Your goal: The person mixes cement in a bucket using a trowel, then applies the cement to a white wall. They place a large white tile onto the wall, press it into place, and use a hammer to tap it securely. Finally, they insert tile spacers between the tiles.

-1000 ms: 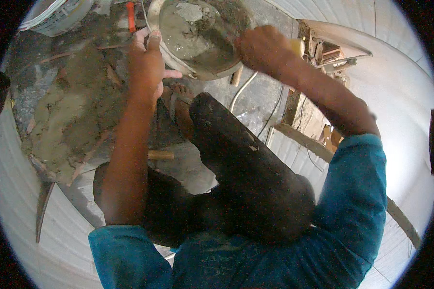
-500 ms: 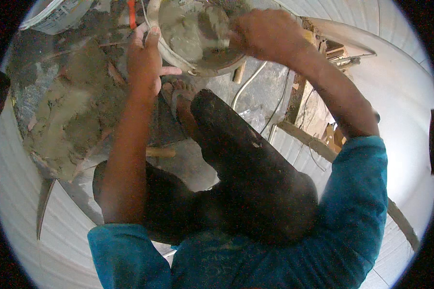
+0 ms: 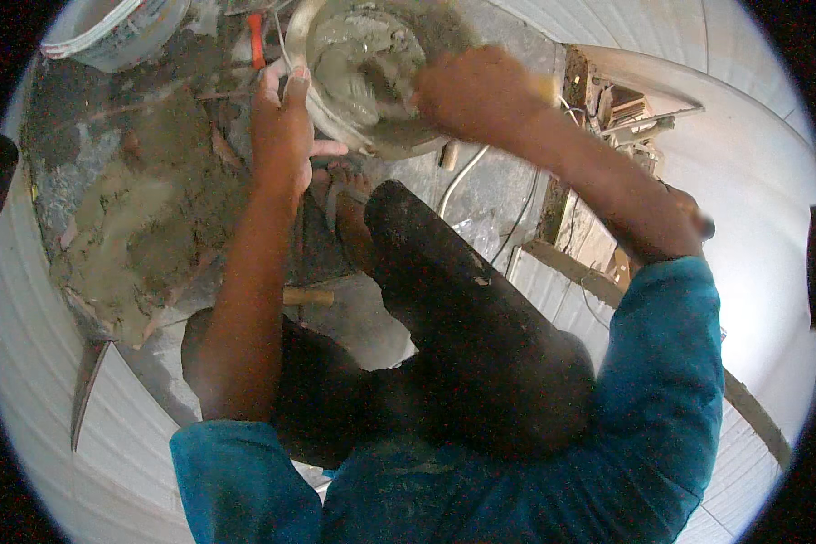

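My left hand (image 3: 281, 127) grips the pale rim of a round bucket (image 3: 332, 127), fingers wrapped at its left side. Inside sits wet grey mortar (image 3: 358, 68), lumpy and glossy with a dark hollow. My right hand (image 3: 462, 95) is closed over the bucket's right part, slightly blurred; whatever it holds is hidden. A red-orange tool (image 3: 256, 41) lies just left of the bucket, beside my left fingers. A spread heap of grey mortar (image 3: 131, 227) covers the ground to the left of my left arm.
A white plastic bucket (image 3: 118, 45) stands at upper left. My sandalled foot (image 3: 344, 190) is below the mortar bucket. A wooden piece (image 3: 308, 296) lies under my legs. Cables (image 3: 462, 177), scrap wood (image 3: 626, 118) and pale ribbed panels (image 3: 743, 254) are at right.
My right hand has shifted about inside the bucket, now further left than a second ago. The mortar's surface has changed shape. My left hand keeps its grip on the rim.
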A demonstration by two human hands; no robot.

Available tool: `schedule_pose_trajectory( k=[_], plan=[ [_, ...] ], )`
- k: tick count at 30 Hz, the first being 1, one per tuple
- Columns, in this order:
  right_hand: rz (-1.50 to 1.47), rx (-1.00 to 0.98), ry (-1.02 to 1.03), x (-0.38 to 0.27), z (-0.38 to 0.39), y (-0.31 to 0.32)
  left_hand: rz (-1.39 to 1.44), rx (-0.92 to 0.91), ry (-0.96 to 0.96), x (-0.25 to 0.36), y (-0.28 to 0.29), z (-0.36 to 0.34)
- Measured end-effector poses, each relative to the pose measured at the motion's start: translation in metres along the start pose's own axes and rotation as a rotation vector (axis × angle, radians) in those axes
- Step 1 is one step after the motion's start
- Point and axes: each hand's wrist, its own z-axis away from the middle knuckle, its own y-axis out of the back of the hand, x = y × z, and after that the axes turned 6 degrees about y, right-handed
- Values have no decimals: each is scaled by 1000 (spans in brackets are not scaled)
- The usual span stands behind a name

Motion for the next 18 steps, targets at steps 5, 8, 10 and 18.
schedule_pose_trajectory(
  k=[5, 8, 10, 18],
  plan=[
    [148, 92, -26, -1, -3, -8, -9, 22, 20, 3, -5, 2],
    [23, -1, 4, -1, -4, -2, 9, 21, 14, 2, -2, -2],
    [-9, 169, -184, 0, -3, 1, -4, 41, 9, -1, 1, -2],
    [109, 384, -55, 1, -6, 1, 26, -6, 40, 3, 2, 3]
  ],
)
